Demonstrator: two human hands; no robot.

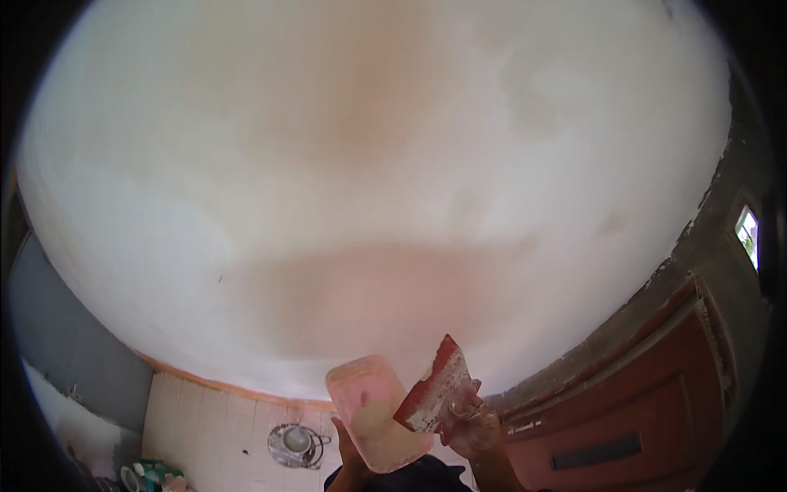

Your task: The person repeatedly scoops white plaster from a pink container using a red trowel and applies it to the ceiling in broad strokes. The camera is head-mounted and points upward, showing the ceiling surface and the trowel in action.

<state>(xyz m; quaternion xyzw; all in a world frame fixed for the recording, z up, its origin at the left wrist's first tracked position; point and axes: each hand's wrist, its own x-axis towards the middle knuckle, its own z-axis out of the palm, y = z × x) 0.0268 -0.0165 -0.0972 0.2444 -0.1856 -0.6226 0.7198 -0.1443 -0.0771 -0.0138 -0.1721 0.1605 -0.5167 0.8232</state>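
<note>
My left hand [348,453] grips a shallow pink plastic container [338,384] by its left side. Pale paste, like wall putty, lies in the container's lower part. In my right hand [475,428] is a wide red putty knife [433,387], its face crusted with whitish paste. My fingers wrap round the knife's back, and its blade tilts up and to the left, close beside the container's right rim. Right behind both rises a large whitish wall [246,189] with brownish patches. Whether the blade touches the container cannot be made out.
Down on the pale floor [209,418] stands a round vessel [297,443] with a cable or hose around it. Assorted items [156,476] are heaped at the lower left. A grey panel [70,328] flanks the left side; a red door [615,410] and small window [747,236] lie right.
</note>
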